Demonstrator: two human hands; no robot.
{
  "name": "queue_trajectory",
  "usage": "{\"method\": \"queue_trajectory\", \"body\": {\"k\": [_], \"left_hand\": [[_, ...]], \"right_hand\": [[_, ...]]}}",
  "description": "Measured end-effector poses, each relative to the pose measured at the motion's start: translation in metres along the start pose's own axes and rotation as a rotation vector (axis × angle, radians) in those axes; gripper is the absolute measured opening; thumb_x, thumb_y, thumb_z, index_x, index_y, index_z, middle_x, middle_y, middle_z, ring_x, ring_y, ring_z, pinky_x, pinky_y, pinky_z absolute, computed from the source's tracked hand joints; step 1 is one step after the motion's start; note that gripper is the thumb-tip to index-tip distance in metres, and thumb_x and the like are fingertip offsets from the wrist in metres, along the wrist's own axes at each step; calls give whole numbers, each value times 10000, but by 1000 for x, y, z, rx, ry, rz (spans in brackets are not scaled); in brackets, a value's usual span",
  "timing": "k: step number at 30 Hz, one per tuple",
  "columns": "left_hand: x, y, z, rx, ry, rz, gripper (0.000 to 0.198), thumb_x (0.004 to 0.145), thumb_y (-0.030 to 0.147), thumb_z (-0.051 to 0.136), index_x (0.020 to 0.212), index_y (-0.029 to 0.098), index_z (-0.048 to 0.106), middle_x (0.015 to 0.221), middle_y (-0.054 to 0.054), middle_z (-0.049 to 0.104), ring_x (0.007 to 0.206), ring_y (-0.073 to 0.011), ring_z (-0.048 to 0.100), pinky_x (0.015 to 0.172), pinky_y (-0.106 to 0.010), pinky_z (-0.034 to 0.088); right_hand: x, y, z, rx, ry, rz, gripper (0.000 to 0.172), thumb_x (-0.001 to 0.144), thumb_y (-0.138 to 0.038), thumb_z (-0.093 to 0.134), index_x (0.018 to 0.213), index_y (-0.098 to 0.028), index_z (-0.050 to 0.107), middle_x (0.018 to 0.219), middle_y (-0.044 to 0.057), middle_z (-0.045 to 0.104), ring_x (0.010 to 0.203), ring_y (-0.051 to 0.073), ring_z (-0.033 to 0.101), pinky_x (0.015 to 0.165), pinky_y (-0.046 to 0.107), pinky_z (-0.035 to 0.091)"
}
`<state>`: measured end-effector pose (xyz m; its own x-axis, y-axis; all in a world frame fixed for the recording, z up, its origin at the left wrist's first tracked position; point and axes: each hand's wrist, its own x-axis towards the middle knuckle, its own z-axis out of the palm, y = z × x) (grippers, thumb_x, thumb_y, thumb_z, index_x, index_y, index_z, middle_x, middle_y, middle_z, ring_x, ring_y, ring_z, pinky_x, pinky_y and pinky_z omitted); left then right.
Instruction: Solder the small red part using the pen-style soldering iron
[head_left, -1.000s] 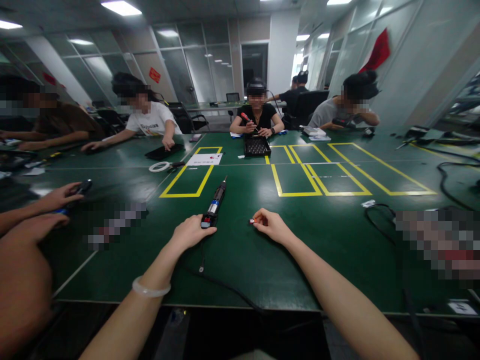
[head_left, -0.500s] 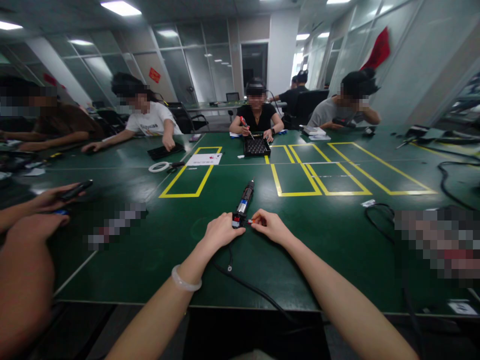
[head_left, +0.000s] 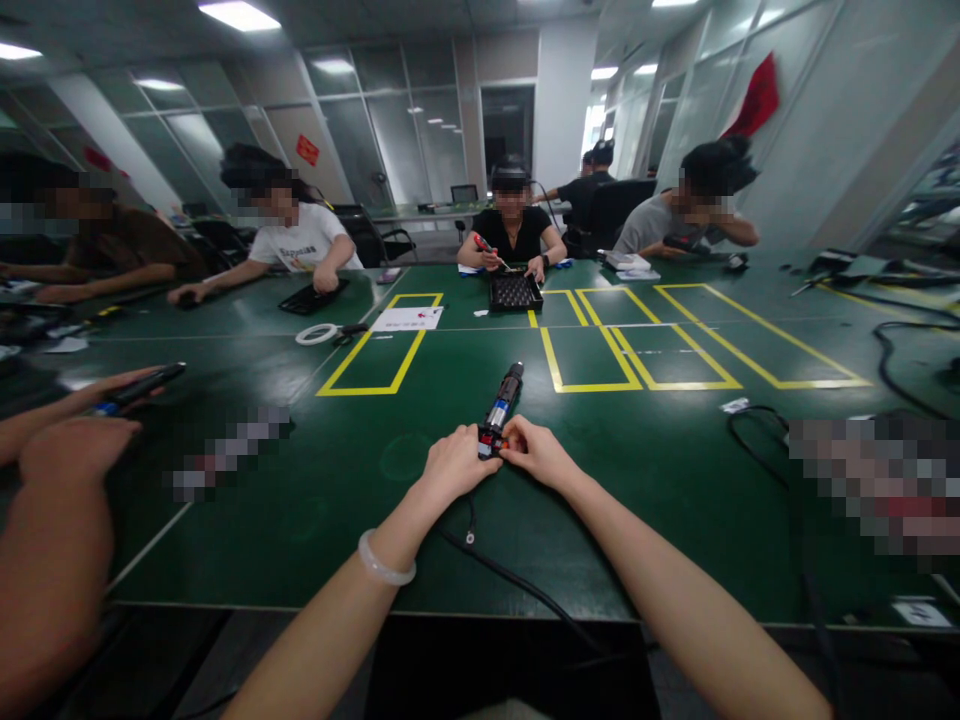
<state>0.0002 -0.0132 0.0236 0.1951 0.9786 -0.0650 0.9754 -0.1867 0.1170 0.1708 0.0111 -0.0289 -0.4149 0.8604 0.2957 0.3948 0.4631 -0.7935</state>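
Note:
My left hand (head_left: 452, 466) is closed around the rear end of an electric screwdriver (head_left: 500, 405), a slim black tool with a bare silver and blue middle. Its tip points away from me, slightly right. Between the thumb and fingers of my right hand (head_left: 543, 452) is a small orange-and-red part (head_left: 505, 445), pressed against the right side of the tool's rear end. My fingers partly hide that contact. A black cord (head_left: 517, 582) runs below my hands toward the table edge. Beside it hangs a short wire with a ring terminal (head_left: 470, 538).
Yellow tape rectangles (head_left: 596, 387) mark the green table (head_left: 315, 550). Ahead lie a white paper (head_left: 407, 318) and a white roll (head_left: 316, 334). A co-worker's hands (head_left: 82, 430) hold a dark tool at left. Opposite, a person works over a black tray (head_left: 516, 292). Cables (head_left: 757, 425) lie right.
The screwdriver and my left hand have shifted slightly right. The small orange-and-red part, formerly just beside the tool, now meets its rear end. Opposite left, a person's hand has moved a black tray left.

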Motion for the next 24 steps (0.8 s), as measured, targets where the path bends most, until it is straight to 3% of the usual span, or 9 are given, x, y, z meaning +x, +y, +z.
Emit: {"method": "queue_trajectory", "body": {"k": [11, 19, 24], "left_hand": [[-3, 1, 0, 29, -4, 2, 515, 772, 565, 506, 1121, 187, 517, 1045, -109, 599, 929, -266, 616, 731, -332, 452], [-1, 5, 11, 76, 57, 20, 870, 789, 569, 493, 1447, 102, 167, 1179, -176, 559, 1050, -300, 568, 808, -353, 421], [3, 15, 12, 102, 87, -35, 819, 817, 613, 425, 1450, 157, 175, 1145, -173, 561, 1019, -304, 578, 822, -373, 409]], "right_hand": [[-3, -4, -4, 27, -15, -44, 24, 815, -173, 566, 829, -167, 584, 705, -9, 612, 598, 110, 543, 575, 204, 403], [-2, -3, -2, -24, -20, -62, 104, 840, -199, 560, 943, -189, 543, 710, -14, 617, 615, 124, 562, 594, 215, 416], [-3, -4, -3, -25, -27, -65, 137, 842, -151, 516, 970, -197, 528, 771, -3, 642, 668, 133, 591, 648, 229, 437]]}}
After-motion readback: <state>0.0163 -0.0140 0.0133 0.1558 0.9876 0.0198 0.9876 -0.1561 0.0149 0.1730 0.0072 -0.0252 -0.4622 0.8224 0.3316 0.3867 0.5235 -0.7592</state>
